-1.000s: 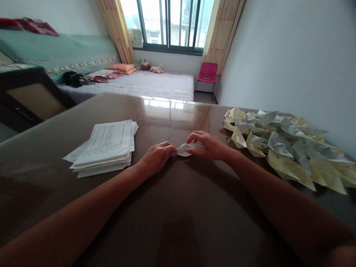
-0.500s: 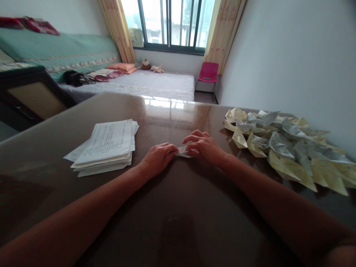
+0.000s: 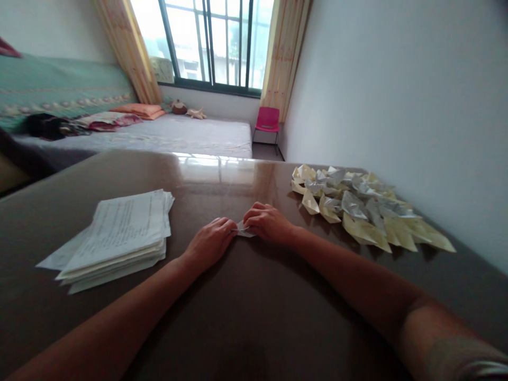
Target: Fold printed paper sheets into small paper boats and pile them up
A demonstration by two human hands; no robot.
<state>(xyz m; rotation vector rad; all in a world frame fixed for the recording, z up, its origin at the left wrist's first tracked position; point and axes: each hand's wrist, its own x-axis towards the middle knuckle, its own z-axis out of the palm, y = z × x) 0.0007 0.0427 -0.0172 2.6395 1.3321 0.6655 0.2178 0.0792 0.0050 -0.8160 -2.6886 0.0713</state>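
Note:
A small piece of folded white paper (image 3: 245, 230) lies low over the dark, glossy table (image 3: 246, 296), between my two hands. At its left end, my left hand (image 3: 212, 239) is closed, with the thumb and fingertips pinching the paper. My right hand (image 3: 266, 222) grips the other end, its fingers curled down together. Much of the paper is hidden under the fingers, so its exact folded shape does not show. Both forearms rest close to the tabletop.
To the left sits a stack of printed paper sheets (image 3: 119, 233), slightly fanned. Many folded paper boats (image 3: 357, 203), yellowish and printed grey, crowd the right side by the wall (image 3: 377, 95). Beyond the table are a bed (image 3: 206, 135) and a pink chair (image 3: 267, 119).
My right hand's fingers, spread apart before, have closed down on the paper. The camera view has turned, so the scene sits lower and further left.

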